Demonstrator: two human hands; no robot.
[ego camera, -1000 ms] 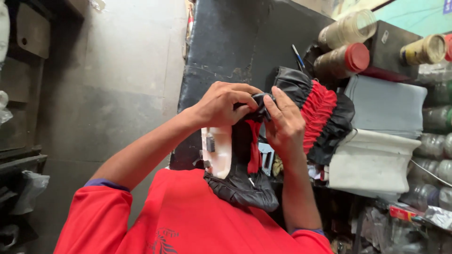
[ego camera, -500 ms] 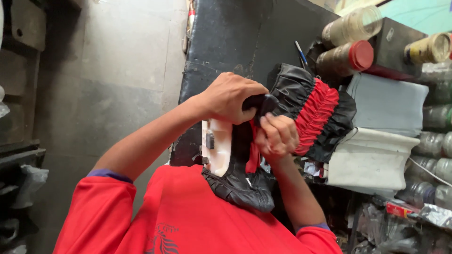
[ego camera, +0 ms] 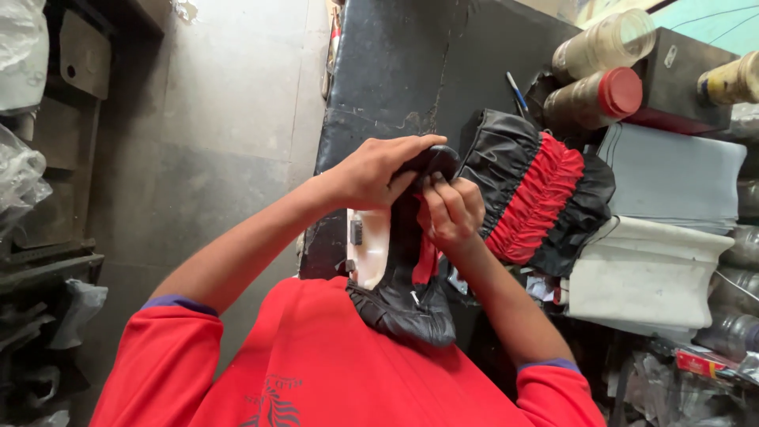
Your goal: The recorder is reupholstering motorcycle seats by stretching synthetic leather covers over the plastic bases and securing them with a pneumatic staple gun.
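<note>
Two hands on one black leather piece (ego camera: 407,292), held up over the near edge of the dark worktop (ego camera: 395,71), its lower end hanging against the red shirt (ego camera: 332,372).

Left hand (ego camera: 371,170): grip closed over the top of the piece, fingers wrapped across its rounded black end, thumb side toward the body. Forearm runs down-left to the red sleeve.

Right hand (ego camera: 452,212): grip pinched together on the same top end, fingertips (ego camera: 433,183) pressed onto the black material right below the left hand's fingers. The two hands touch there.

Piece itself: black, wrinkled at the bottom, a red strip (ego camera: 427,265) showing along its right side under the right hand. A white moulded insert (ego camera: 368,245) sits against its left side, with a small dark clip or fitting on it; can't tell how it is attached.

Just right of the hands: a finished black-and-red gathered cover (ego camera: 538,194) lying on the worktop, ruched red band down the middle, black on both flanks. Near, not touching the right hand as far as I can see.

Further right: stacked white foam blocks (ego camera: 656,269), a grey slab (ego camera: 680,174) above them. Top right: a clear jar (ego camera: 605,43), a jar with a red lid (ego camera: 597,99), a blue pen (ego camera: 518,91).

Left of worktop: grey concrete floor (ego camera: 213,119).
</note>
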